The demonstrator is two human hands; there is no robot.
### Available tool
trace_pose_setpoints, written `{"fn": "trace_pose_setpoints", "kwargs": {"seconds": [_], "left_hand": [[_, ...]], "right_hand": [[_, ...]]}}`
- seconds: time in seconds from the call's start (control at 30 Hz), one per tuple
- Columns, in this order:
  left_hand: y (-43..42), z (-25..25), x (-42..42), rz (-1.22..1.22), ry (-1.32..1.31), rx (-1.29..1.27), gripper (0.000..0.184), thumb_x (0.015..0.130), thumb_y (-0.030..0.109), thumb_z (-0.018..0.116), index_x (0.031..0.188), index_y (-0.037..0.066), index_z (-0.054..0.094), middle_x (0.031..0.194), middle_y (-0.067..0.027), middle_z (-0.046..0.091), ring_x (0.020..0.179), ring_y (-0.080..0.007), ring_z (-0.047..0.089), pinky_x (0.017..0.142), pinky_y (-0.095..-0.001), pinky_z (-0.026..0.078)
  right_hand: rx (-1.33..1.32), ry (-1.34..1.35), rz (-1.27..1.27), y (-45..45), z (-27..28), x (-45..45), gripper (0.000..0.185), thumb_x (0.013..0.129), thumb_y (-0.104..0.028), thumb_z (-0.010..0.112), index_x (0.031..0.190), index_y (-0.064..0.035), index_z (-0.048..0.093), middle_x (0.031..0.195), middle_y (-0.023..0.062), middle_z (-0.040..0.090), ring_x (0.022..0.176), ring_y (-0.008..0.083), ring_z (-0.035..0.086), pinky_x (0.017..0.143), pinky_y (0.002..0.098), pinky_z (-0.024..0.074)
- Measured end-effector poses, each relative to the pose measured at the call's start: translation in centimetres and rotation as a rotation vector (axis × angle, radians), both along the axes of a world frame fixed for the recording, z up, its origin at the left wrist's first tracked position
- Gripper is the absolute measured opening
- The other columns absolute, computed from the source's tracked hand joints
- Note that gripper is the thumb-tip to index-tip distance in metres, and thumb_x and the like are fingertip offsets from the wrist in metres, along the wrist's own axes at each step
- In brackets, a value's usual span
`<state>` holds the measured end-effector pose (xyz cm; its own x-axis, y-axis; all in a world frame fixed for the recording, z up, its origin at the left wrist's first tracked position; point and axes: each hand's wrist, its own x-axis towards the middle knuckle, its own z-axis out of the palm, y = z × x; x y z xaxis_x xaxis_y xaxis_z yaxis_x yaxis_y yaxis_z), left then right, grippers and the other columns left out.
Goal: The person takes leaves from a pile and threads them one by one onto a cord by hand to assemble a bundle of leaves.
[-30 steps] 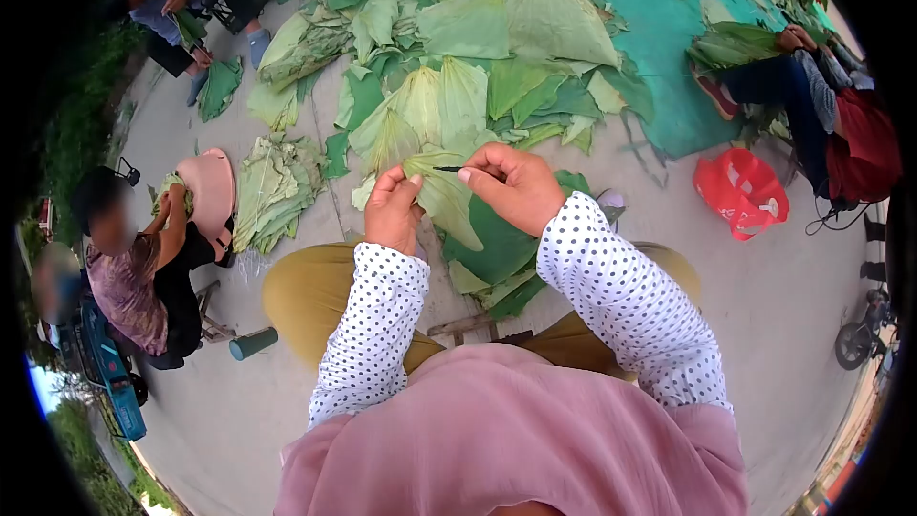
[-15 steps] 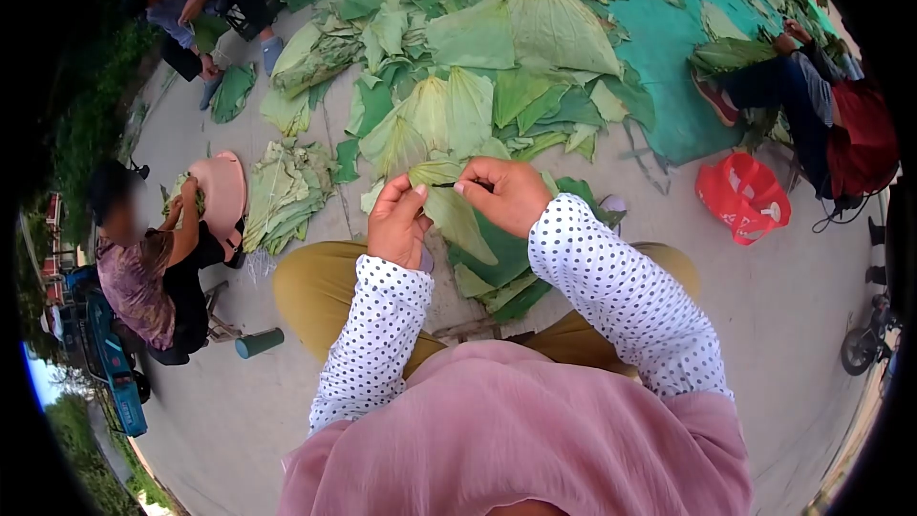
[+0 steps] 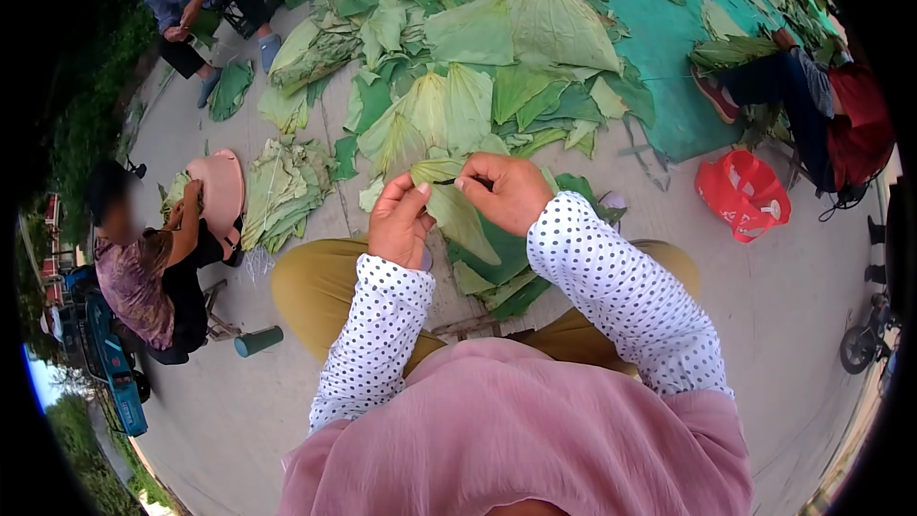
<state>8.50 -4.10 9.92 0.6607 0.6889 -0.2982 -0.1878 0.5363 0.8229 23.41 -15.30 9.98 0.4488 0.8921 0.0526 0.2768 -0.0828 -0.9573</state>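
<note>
The concrete ground [image 3: 774,325] carries everything here; on the right a broad stretch of it runs from the right knee [image 3: 676,263] out to the red basket [image 3: 712,193]; on the left there is less room, the stack of leaves [image 3: 287,193] lying just beyond the left knee [image 3: 304,287], with only a narrow strip of concrete between that stack and the leaf spread [image 3: 564,24]; the spread's ragged near edge reaches back almost beneath the hands, while its right side overlaps the green sheet [image 3: 659,33], whose near edge ends just beyond the basket.

The held leaf [image 3: 436,171] is up between the two hands, over the near edge of the spread; it is pale yellow-green, ribbed and gathered to a fold at the top; where its lower part ends against the pale leaves behind, I cannot tell; the left hand [image 3: 401,225] has thumb and forefinger pinched together on its edge; the right hand [image 3: 508,196] pinches a short dark strip [image 3: 443,182] that lies across the leaf, too small to make out further.
</note>
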Motion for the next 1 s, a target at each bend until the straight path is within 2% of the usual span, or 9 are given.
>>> {"fn": "trace_pose_setpoints", "kwargs": {"seconds": [0.1, 0.17, 0.6, 0.67, 0.8, 0.87, 0.93, 0.97, 1.0], "left_hand": [[-0.3, 0.2, 0.1, 0.005, 0.014, -0.014, 0.023, 0.089, 0.0, 0.054, 0.113, 0.0, 0.055, 0.105, -0.0099, 0.063, 0.094, -0.0181, 0.062, 0.081, -0.0326, 0.053], [-0.3, 0.2, 0.1, 0.005, 0.016, -0.024, 0.024, 0.089, -0.001, 0.054, 0.114, 0.0, 0.055, 0.104, -0.0094, 0.063, 0.094, -0.0173, 0.062, 0.081, -0.0315, 0.053], [-0.7, 0.2, 0.0, -0.037, 0.023, -0.048, 0.021, 0.09, 0.005, 0.057, 0.111, 0.001, 0.057, 0.102, -0.0074, 0.064, 0.089, -0.0153, 0.061, 0.077, -0.0308, 0.051], [-0.8, 0.1, 0.0, -0.048, 0.028, -0.053, 0.022, 0.09, 0.005, 0.056, 0.111, 0.001, 0.056, 0.103, -0.0072, 0.064, 0.089, -0.0153, 0.061, 0.078, -0.031, 0.051], [-1.3, 1.2, 0.3, -0.056, -0.072, -0.224, 0.021, 0.091, 0.004, 0.055, 0.112, 0.002, 0.054, 0.104, -0.0075, 0.062, 0.093, -0.0159, 0.06, 0.081, -0.0326, 0.05], [-1.4, 0.9, 0.2, -0.093, -0.119, -0.278, 0.021, 0.091, 0.003, 0.054, 0.111, 0.002, 0.054, 0.104, -0.0075, 0.062, 0.093, -0.016, 0.059, 0.082, -0.0331, 0.05], [-1.5, -0.4, 0.2, -0.08, -0.046, -0.098, 0.019, 0.09, 0.001, 0.052, 0.11, 0.002, 0.054, 0.103, -0.0075, 0.061, 0.091, -0.0157, 0.059, 0.08, -0.0315, 0.049], [-1.5, -0.9, 0.0, -0.072, -0.046, -0.1, 0.019, 0.09, 0.001, 0.052, 0.11, 0.002, 0.054, 0.103, -0.0075, 0.061, 0.091, -0.0157, 0.059, 0.08, -0.0315, 0.049], [-1.5, -1.1, 0.0, -0.066, -0.027, -0.065, 0.02, 0.09, 0.0, 0.052, 0.11, 0.002, 0.054, 0.102, -0.007, 0.061, 0.091, -0.0151, 0.059, 0.079, -0.0302, 0.049]], "right_hand": [[0.014, -0.104, -0.015, 0.0, 0.2, -0.1, 0.011, 0.085, -0.015, 0.063, 0.086, -0.0033, 0.062, 0.068, 0.0074, 0.059, 0.059, 0.0123, 0.049, 0.057, 0.0279, 0.0428], [0.007, -0.101, -0.008, -0.1, 0.3, -0.2, 0.017, 0.083, -0.022, 0.062, 0.086, -0.0053, 0.062, 0.077, 0.0143, 0.064, 0.066, 0.0312, 0.06, 0.061, 0.0394, 0.0472], [0.057, -0.351, 0.037, -0.2, 0.9, -0.2, 0.019, 0.085, -0.025, 0.061, 0.091, -0.0077, 0.061, 0.075, 0.0117, 0.065, 0.068, 0.0321, 0.062, 0.061, 0.0423, 0.0475], [-0.013, -0.367, -0.013, -0.2, 1.3, -0.4, 0.016, 0.084, -0.023, 0.064, 0.09, -0.0078, 0.061, 0.073, 0.0113, 0.064, 0.064, 0.0302, 0.062, 0.058, 0.0384, 0.0482], [-0.013, -0.365, -0.02, -0.2, 0.7, -0.5, 0.017, 0.085, -0.023, 0.063, 0.09, -0.0071, 0.06, 0.074, 0.0128, 0.064, 0.064, 0.031, 0.061, 0.059, 0.0386, 0.0482], [-0.009, -0.31, -0.005, -0.3, 0.6, -0.5, 0.016, 0.085, -0.021, 0.064, 0.089, -0.0062, 0.06, 0.08, 0.0135, 0.064, 0.069, 0.0313, 0.062, 0.062, 0.0373, 0.0486], [-0.011, -0.311, 0.049, -0.3, 0.0, -0.2, 0.018, 0.085, -0.022, 0.062, 0.093, -0.0067, 0.059, 0.09, 0.0144, 0.063, 0.075, 0.0317, 0.062, 0.065, 0.039, 0.0486], [-0.013, -0.312, 0.097, -0.3, -0.2, -0.1, 0.021, 0.085, -0.023, 0.061, 0.098, -0.0072, 0.058, 0.099, 0.0154, 0.062, 0.081, 0.0321, 0.062, 0.068, 0.0407, 0.0485], [-0.015, -0.313, 0.103, -0.2, -0.2, -0.3, 0.021, 0.085, -0.023, 0.061, 0.098, -0.0072, 0.058, 0.099, 0.0154, 0.062, 0.081, 0.0321, 0.062, 0.068, 0.0407, 0.0485]]}}
